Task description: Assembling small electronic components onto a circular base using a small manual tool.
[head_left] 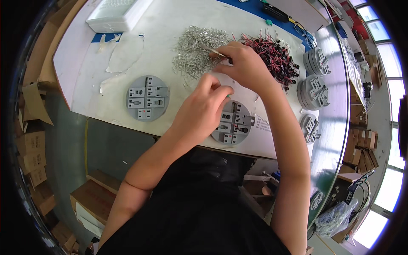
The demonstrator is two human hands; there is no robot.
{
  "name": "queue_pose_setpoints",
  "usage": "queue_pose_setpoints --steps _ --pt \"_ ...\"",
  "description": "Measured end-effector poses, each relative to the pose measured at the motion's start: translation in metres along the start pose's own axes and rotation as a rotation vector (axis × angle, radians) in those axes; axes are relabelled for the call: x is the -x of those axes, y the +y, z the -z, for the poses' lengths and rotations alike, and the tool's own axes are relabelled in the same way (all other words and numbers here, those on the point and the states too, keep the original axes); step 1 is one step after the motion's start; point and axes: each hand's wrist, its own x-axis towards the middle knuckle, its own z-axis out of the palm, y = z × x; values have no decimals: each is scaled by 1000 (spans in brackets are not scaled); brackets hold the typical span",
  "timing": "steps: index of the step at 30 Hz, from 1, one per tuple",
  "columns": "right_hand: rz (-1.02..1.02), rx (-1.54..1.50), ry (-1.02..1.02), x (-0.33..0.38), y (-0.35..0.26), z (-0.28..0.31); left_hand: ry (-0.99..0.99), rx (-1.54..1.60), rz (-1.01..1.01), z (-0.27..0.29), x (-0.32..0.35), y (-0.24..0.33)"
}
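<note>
disc under hands [233, 123] | second disc [147, 97] left | clip heap [196, 49] behind | wired parts [274, 55] right of heap

bare white tabletop [127, 51] left of metal clip heap [196, 46], wire pile [274, 55] and disc stacks [313, 91] crowding right

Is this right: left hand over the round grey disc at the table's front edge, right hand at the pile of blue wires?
Not quite. The head view shows the right hand at the pile of silvery metal clips, with red-and-black wires beside it, not blue ones. The left hand is indeed over the round grey disc at the table's front edge.
</note>
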Motion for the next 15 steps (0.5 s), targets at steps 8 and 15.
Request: queue_pose_setpoints --steps 8,15 --pt "-100 -59 78 5 -13 3 39 124 -87 41 59 1" --pt "-502 -298 106 59 -22 31 -58 315 12 44 61 -8"
